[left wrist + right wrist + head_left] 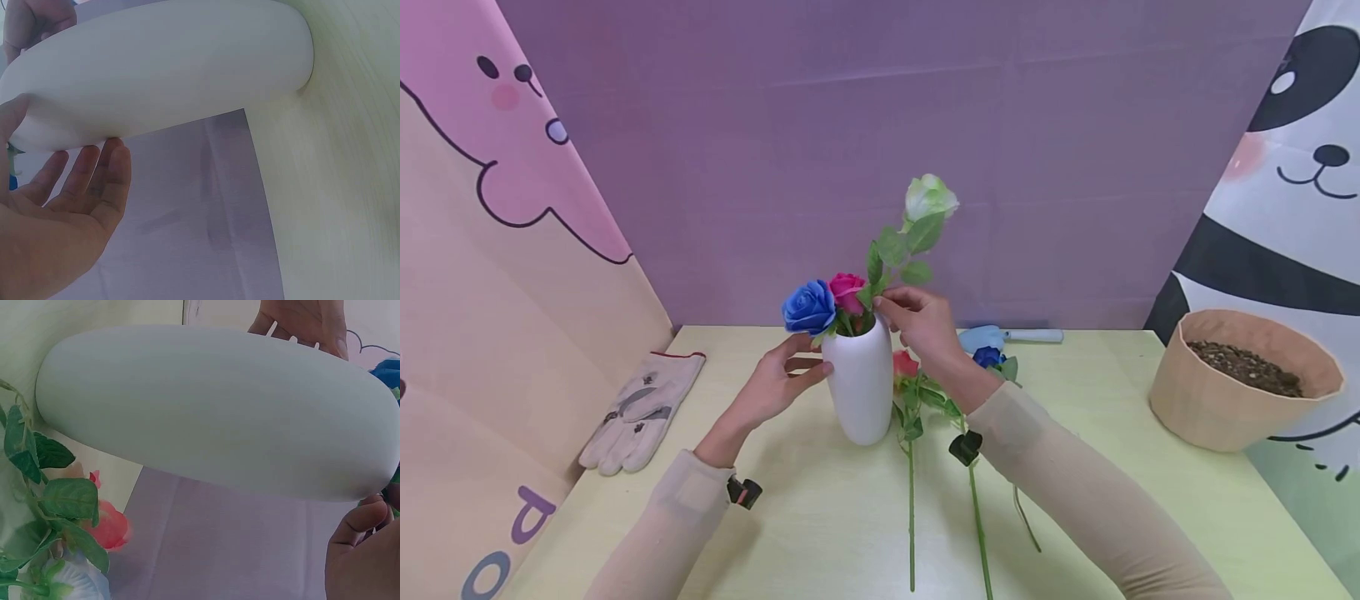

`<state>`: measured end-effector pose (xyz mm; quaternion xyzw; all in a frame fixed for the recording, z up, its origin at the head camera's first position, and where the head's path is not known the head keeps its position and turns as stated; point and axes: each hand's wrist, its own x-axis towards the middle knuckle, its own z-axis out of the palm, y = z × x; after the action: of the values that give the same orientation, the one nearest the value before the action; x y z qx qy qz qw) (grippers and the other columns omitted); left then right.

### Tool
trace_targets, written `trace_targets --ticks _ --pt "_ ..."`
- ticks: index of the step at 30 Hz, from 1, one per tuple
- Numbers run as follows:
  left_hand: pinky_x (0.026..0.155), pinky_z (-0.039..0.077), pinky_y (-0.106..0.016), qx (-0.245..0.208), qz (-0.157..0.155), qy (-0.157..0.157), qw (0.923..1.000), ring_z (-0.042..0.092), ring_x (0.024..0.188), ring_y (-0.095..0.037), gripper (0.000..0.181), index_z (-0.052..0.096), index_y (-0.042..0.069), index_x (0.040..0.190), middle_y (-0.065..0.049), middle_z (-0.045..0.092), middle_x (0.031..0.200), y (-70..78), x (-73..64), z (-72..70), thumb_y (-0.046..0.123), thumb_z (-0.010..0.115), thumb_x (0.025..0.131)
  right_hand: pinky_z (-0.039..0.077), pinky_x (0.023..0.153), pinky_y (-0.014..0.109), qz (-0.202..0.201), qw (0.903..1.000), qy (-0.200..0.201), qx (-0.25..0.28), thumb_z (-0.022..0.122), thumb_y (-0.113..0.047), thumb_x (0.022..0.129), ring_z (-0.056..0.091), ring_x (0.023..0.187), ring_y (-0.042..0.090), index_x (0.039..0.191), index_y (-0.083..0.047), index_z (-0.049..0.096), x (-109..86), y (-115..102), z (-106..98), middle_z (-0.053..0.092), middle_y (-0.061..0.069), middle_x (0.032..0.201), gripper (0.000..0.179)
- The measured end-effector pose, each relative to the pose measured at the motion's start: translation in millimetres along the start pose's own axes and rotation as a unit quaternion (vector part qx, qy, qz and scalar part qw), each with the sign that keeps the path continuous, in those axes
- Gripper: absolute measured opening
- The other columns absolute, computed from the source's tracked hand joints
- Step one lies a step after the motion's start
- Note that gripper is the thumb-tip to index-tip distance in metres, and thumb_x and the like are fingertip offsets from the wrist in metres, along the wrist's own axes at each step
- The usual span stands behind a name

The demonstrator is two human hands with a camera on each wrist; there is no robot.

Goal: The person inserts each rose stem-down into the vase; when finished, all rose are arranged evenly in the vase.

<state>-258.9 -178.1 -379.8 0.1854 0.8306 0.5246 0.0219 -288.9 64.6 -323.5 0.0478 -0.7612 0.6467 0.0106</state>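
Near the table's middle stands a white vase (860, 383). A blue rose (809, 307) and a pink rose (847, 292) rest in its mouth, leaning left. My left hand (775, 382) steadies the vase's upper left side, thumb toward the front and fingertips behind, as the left wrist view shows around the white wall (169, 69). At the rim, my right hand (928, 329) pinches the stem of a white-green rose (931, 198) between thumb and fingers. That bloom rises above the others, tilted right, and the lower end of its stem is hidden by the vase.
Right of the vase lie long-stemmed flowers, among them a coral-red rose (905, 363) and a dark blue one (988, 357). A pale blue bloom (78, 581) shows in the right wrist view. A small trowel (1033, 336), a soil-filled pot (1172, 392) and work gloves (643, 412) lie around.
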Motion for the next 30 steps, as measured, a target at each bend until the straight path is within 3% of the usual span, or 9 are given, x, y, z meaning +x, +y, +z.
trace_targets --ticks 6,10,21,25,30 --pt "0.098 0.055 -0.052 -0.001 0.0 0.001 1.0 0.058 0.128 -0.041 0.058 0.043 0.014 0.147 -0.017 0.051 0.143 -0.3 0.6 -1.1 0.03 0.067 0.097 0.047 0.061 0.026 0.0 0.9998 -0.019 -0.01 0.068 -0.036 0.095 0.059 0.098 0.034 0.116 -0.016 0.071 -2.5 2.7 -2.7 0.065 0.003 0.109 0.028" --pt "0.098 0.055 -0.052 0.001 0.001 0.001 1.0 0.059 0.128 -0.04 0.059 0.043 0.016 0.148 -0.016 0.051 0.143 1.0 -0.9 -1.7 0.031 0.067 0.096 0.049 0.065 0.028 0.001 0.9995 -0.027 -0.015 0.068 -0.036 0.095 0.058 0.1 0.036 0.116 -0.018 0.07 -6.1 4.0 -4.9 0.065 0.003 0.114 0.028" --pt "0.097 0.056 -0.051 0.005 -0.002 0.008 1.0 0.059 0.128 -0.037 0.06 0.043 0.015 0.148 -0.015 0.051 0.143 -1.6 -0.9 -2.6 0.032 0.067 0.096 0.051 0.062 0.026 -0.001 0.9991 -0.039 -0.017 0.067 -0.032 0.097 0.062 0.091 0.02 0.123 -0.018 0.066 -17.6 8.2 -26.3 0.066 0.007 0.12 0.03" --pt "0.098 0.055 -0.051 0.005 -0.004 0.01 0.9999 0.059 0.128 -0.038 0.06 0.043 0.015 0.148 -0.015 0.051 0.144 -0.2 -1.4 -2.5 0.031 0.068 0.096 0.052 0.06 0.025 -0.003 0.9992 -0.039 -0.01 0.067 -0.03 0.096 0.064 0.089 0.02 0.122 -0.015 0.066 -19.1 14.1 -36.8 0.067 0.006 0.114 0.03" --pt "0.098 0.056 -0.051 0.005 -0.009 0.013 0.9999 0.059 0.128 -0.037 0.059 0.044 0.015 0.147 -0.015 0.052 0.143 0.9 -2.8 -1.6 0.032 0.068 0.096 0.052 0.062 0.027 -0.003 0.9989 -0.036 -0.029 0.068 -0.031 0.095 0.066 0.084 0.014 0.121 -0.015 0.066 -20.7 21.1 -50.6 0.068 -0.004 0.102 0.031"
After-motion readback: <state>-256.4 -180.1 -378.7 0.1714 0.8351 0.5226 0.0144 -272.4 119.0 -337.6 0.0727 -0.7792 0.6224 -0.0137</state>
